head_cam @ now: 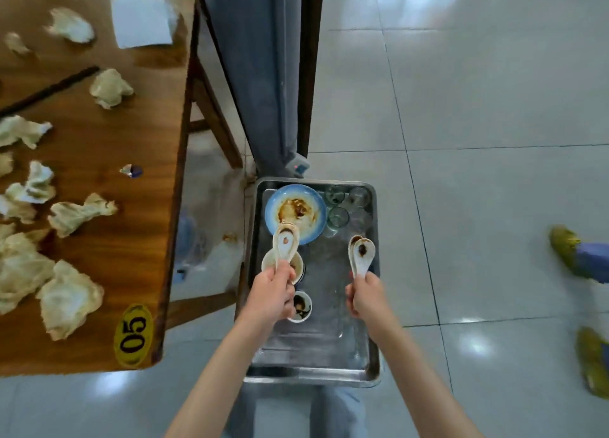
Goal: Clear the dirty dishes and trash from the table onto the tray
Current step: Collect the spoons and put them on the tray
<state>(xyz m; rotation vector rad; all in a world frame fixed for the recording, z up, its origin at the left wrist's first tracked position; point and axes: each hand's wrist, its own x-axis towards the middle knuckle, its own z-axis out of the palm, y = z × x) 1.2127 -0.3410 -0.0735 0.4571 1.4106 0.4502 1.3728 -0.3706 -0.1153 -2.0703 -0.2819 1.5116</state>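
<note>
A: Both your arms are stretched forward and down over the rectangular stainless-steel tray [369, 368]. Your left hand [272, 294] has its fingers curled round the handles of stacked white ceramic soup spoons [286, 244].

B: And your right hand [365, 294] grips a second stack of white ceramic spoons [361, 254] by the handle end, fist closed round them.

A: Both stacks run lengthwise away from you, bowls pointing to the far end of the tray, hollows facing up with brown sauce in them.

B: Beyond your left grip, the spoon bowls reach over the near rim of the blue-rimmed round plate [316, 203] smeared with brown sauce. Right under that grip there's a small white cup [268, 261], and nearer you, just beside your knuckles, a small white dish with dark sauce [301, 307].

A: Past your right grip, toward the far corner, stand three clear glasses [338, 216], close together.

B: Well off to the left of your left hand, the brown wooden table [108, 273] carries crumpled stained paper napkins [67, 301], dark chopsticks [49, 90] lying diagonally, a flat white paper sheet [141, 17] and a yellow oval tag marked 05 [133, 335].
</note>
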